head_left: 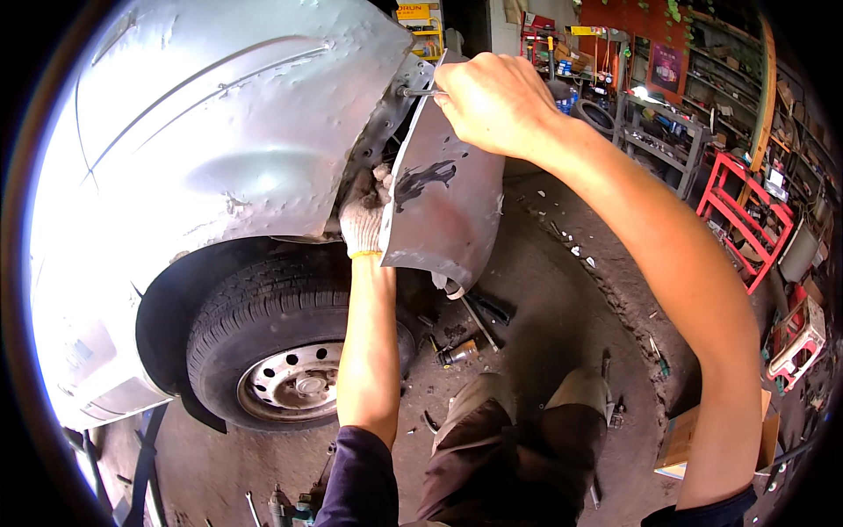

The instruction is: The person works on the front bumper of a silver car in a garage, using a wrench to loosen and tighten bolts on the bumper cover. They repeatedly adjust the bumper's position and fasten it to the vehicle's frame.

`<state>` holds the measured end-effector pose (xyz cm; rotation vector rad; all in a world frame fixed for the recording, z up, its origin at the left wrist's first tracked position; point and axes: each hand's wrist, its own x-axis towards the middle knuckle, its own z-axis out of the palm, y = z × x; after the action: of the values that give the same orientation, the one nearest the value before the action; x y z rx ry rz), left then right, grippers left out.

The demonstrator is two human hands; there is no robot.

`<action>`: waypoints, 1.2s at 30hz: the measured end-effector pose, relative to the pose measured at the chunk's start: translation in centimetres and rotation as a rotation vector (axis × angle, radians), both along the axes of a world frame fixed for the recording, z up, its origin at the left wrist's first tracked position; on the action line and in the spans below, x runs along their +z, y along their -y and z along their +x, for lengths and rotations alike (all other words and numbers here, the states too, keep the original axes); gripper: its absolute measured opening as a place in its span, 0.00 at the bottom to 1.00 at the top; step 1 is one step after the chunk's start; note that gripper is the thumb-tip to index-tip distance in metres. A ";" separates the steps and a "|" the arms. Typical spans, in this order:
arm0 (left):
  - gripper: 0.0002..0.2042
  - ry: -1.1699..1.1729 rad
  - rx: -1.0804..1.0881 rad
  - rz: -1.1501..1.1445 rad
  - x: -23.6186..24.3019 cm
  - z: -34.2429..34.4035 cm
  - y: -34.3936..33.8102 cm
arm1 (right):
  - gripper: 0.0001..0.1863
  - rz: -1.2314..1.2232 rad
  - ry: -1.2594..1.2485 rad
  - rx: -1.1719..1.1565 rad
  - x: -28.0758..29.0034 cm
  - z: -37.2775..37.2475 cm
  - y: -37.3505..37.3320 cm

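Note:
My bare right hand (492, 101) is closed on a slim metal tool (421, 92), whose tip meets the bolt-holed edge of the dented silver car body (219, 140). Below it, my gloved left hand (363, 215) reaches into the gap beside a loose grey panel (443, 211), fingers curled near the panel's inner edge; what they hold is hidden. The panel stands tilted away from the body and bears a dark smeared patch. Under the wheel arch sits a tyre (228, 342) on a steel rim.
Scattered tools (457, 354) lie on the stained floor around my legs (518, 448). A red metal stand (738, 215), a grey shelf cart (659, 149), loose tyres (594, 118) and cluttered shelving stand at the right. A cardboard box (685, 439) is at lower right.

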<state>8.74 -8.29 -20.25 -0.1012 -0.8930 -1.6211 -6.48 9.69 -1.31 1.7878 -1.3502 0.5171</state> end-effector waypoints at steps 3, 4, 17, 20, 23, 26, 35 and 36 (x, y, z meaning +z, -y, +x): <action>0.13 -0.126 -0.111 0.119 0.3 -0.4 -0.4 | 0.04 0.036 -0.338 0.001 0.4 -0.1 -0.4; 0.14 -0.149 -0.125 0.145 0.3 -0.4 -0.5 | 0.03 -0.039 -0.411 0.005 0.0 0.2 -0.3; 0.13 -0.148 -0.092 0.144 1.3 -0.5 -1.3 | 0.06 0.076 -0.115 0.007 0.0 1.0 0.0; 0.14 -0.009 0.074 0.113 1.2 -0.4 -1.3 | 0.07 0.082 0.241 -0.037 -0.1 1.4 0.6; 0.14 0.011 0.091 0.094 1.0 -0.5 -0.9 | 0.09 0.063 0.476 -0.041 -0.4 1.9 0.8; 0.14 0.017 0.104 0.062 0.8 -0.8 -0.3 | 0.07 -0.009 0.321 -0.001 -0.6 1.6 0.8; 0.14 -0.307 -0.276 0.169 -0.2 0.1 0.1 | 0.04 -0.405 0.458 0.292 -6.0 -1.6 -6.6; 0.14 -0.325 -0.300 0.172 -0.4 0.0 -0.3 | 0.06 -0.485 0.491 0.346 -7.9 -2.3 -7.1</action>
<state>8.74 -7.99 -20.69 -0.3819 -0.5022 -1.8855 -8.82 16.81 -9.17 1.5346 -1.0857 1.4167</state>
